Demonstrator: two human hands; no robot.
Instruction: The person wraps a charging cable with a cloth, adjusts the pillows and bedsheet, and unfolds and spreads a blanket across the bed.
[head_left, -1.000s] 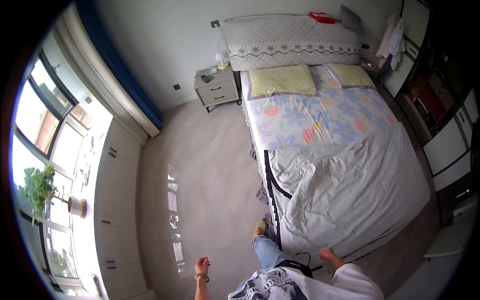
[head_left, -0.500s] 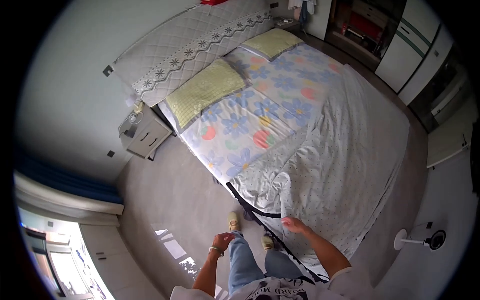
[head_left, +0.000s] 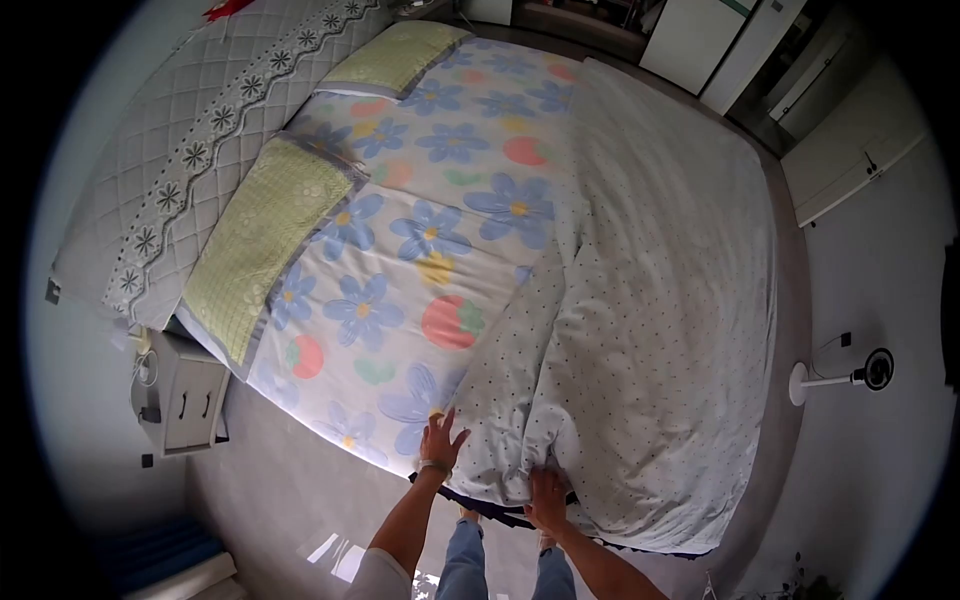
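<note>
A white dotted quilt [head_left: 650, 330] lies rumpled over the foot half of the bed, its dark edging showing along the near side. My left hand [head_left: 440, 447] is at the quilt's near corner, where it meets the flowered bed sheet [head_left: 400, 290]. Its fingers are spread and reach over the border between the two. To its right, my right hand [head_left: 546, 498] has its fingers bent on a fold of the quilt just above the dark edging. Part of its grip is hidden by the hand itself.
Two green pillows [head_left: 265, 225] [head_left: 400, 58] lie by the quilted headboard [head_left: 170, 160]. A nightstand [head_left: 190, 400] stands at the left. A white fan [head_left: 840, 380] is at the right, near the wall. My legs [head_left: 465, 560] are close against the bed's near side.
The view has moved nearer the bed. My left hand has gone from beside my leg to the quilt's corner, and my right hand has moved to a fold by the dark edging.
</note>
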